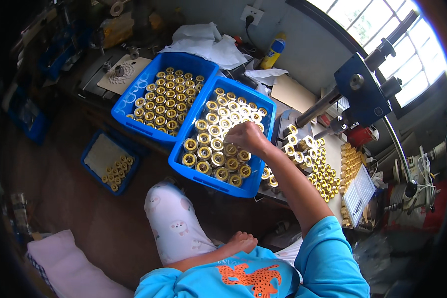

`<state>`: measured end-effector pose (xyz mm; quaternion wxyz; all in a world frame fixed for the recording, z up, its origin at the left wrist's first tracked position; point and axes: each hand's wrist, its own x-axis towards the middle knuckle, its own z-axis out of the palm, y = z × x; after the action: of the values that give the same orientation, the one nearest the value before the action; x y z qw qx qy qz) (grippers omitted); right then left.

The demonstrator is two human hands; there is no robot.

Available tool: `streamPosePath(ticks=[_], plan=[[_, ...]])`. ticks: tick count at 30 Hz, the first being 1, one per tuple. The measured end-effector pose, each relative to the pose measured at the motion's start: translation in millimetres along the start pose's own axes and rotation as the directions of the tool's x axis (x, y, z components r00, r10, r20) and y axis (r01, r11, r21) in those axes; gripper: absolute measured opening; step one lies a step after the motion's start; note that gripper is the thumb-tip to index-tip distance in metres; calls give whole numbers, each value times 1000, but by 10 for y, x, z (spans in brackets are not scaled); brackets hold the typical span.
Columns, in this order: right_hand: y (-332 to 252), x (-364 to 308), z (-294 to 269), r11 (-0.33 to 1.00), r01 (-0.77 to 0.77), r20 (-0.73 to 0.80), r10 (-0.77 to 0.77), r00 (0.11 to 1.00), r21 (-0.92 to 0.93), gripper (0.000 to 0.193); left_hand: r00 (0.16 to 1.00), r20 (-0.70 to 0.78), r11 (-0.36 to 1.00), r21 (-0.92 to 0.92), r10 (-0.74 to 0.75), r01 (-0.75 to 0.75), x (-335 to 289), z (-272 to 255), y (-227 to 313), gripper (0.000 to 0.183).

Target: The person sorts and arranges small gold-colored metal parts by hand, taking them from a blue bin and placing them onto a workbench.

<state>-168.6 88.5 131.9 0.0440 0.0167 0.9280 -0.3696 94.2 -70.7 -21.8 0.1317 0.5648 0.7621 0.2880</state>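
Curled downward, the right hand (247, 137) reaches across into the nearer blue bin (256, 180) and rests on the brass rings (211, 144) standing in rows inside it; the fingers close over one ring near the middle of the bin, though the back of the hand hides whether it is actually pinched. The left hand (242, 242) lies loosely open on the person's lap, holding nothing, against the patterned trouser leg (176, 223). A second blue bin (134, 94) of smaller brass rings sits touching the first on its far left side, and a third, smaller blue tray (92, 151) with a few rings in one corner lies lower down, on the floor to the left. To the right of the reaching arm, more brass fittings (319, 169) stand packed on the bench (some taller, some stacked in a column by a white ribbed rack (358, 194)). Above them leans a blue press (365, 92) with a metal shaft angled toward the bench. Crumpled white paper (206, 44), a yellow spray can (272, 52) and a wall socket (252, 15) lie behind the bins.
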Motion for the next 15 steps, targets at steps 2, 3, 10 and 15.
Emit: streamPosePath(ticks=[2, 3, 10, 15], plan=[[1, -43, 55, 995, 91, -57, -94, 994, -51, 17, 1000, 2, 1000, -2, 8, -8, -6, 21, -11, 8], [6, -72, 99, 978, 178, -103, -190, 976, -109, 16, 1000, 23, 1000, -8, 11, -11, -7, 24, -16, 8], [1, -227, 377, 910, 210, -240, -307, 921, -356, 17, 989, 145, 999, -32, 24, -20, 2, -2, -26, 11], [-29, -257, 188, 978, 134, -272, -174, 947, -159, 17, 987, 161, 998, -56, -6, 15, 29, -59, -2, 12]])
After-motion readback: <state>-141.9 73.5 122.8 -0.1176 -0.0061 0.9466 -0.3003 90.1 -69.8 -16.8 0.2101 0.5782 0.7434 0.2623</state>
